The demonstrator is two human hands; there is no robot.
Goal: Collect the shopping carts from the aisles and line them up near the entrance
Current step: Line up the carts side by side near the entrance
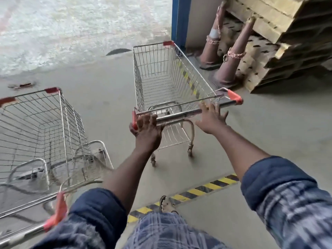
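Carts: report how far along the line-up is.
Done: the left cart stands near the threshold. In hand: left hand and right hand, fingers spread, are at the handle of the second cart beside it. Left: squaring the pair; any carts in aisles are out of view.

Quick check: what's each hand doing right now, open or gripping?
Left hand: open, fingers spread against the cart handle.
Right hand: open, fingers splayed at the handle, gripping nothing.

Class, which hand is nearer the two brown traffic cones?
Right. The right hand is at the silver wire shopping cart's handle, on the side toward the brown traffic cones; the left hand is at the opposite end, farther away.
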